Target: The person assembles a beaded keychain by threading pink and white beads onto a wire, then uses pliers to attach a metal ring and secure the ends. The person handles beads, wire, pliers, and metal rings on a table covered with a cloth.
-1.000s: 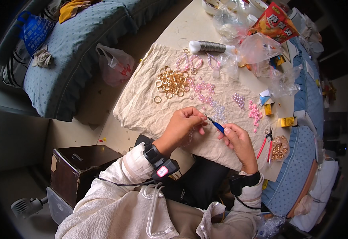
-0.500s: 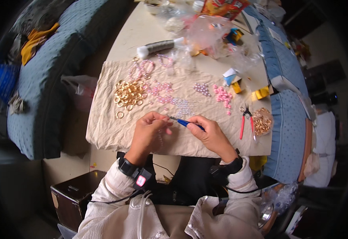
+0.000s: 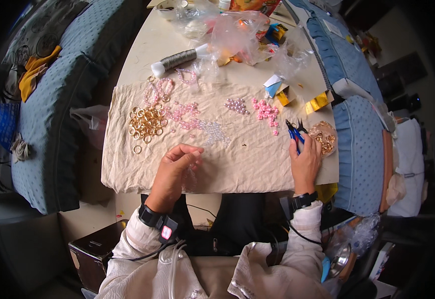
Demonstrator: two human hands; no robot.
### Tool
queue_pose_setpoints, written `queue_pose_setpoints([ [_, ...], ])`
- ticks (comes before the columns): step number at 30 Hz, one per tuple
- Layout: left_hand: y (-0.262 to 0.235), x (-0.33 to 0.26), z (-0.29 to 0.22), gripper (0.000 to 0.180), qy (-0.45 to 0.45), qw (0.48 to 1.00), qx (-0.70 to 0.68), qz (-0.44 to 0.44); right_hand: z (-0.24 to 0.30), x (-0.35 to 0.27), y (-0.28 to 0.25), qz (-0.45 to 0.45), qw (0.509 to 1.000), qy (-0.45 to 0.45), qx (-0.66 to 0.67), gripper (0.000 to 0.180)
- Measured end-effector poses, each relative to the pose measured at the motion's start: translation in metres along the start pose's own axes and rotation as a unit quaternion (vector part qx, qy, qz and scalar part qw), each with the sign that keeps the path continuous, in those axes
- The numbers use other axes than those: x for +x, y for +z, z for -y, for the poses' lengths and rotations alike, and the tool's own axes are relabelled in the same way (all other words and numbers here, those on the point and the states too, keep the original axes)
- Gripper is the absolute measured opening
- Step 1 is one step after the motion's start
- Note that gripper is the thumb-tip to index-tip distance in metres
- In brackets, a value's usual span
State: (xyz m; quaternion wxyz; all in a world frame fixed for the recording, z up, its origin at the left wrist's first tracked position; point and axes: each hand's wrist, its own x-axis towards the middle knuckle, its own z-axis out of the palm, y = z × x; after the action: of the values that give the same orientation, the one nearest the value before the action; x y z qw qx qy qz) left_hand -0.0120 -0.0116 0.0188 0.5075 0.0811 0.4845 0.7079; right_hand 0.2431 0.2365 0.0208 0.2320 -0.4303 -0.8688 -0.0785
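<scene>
Blue pliers (image 3: 295, 132) touched the right hand (image 3: 306, 162), grip unclear; the left hand (image 3: 176, 167) pinched a beaded strand (image 3: 190, 180); open cloth (image 3: 247, 172) separated both.

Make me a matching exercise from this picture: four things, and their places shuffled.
1. Gold rings
2. Grey thread spool
3. Blue-handled hand tool
4. Purple beads

A. At the right hand
B. Just left of the bright pink beads
C. Past the far edge of the cloth
D. Mostly heaped near the cloth's left edge

Pairs: 1-D, 2-C, 3-A, 4-B
</scene>
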Motion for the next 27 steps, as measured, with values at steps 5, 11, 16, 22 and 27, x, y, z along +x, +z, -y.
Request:
queue_pose_setpoints([
  [5,0.010,-0.007,0.000,0.010,-0.049,0.999,0.014,0.008,0.007,-0.006,0.001,-0.040,0.997,-0.003,-0.069,0.046],
  [11,0.026,-0.005,0.004,0.012,-0.078,0.992,0.077,0.068,0.080,-0.019,-0.027,0.126,0.853,-0.015,0.506,0.026],
  [16,0.028,-0.009,-0.006,0.012,-0.137,0.980,0.111,0.090,0.119,-0.018,-0.032,0.206,0.787,-0.093,0.575,0.018],
  [22,0.024,-0.004,-0.012,0.010,-0.183,0.965,0.163,0.094,0.123,-0.015,-0.032,0.222,0.798,-0.094,0.552,0.010],
  [27,0.025,-0.004,-0.005,0.010,-0.129,0.982,0.098,0.101,0.134,-0.013,-0.030,0.155,0.850,-0.134,0.486,0.011],
])
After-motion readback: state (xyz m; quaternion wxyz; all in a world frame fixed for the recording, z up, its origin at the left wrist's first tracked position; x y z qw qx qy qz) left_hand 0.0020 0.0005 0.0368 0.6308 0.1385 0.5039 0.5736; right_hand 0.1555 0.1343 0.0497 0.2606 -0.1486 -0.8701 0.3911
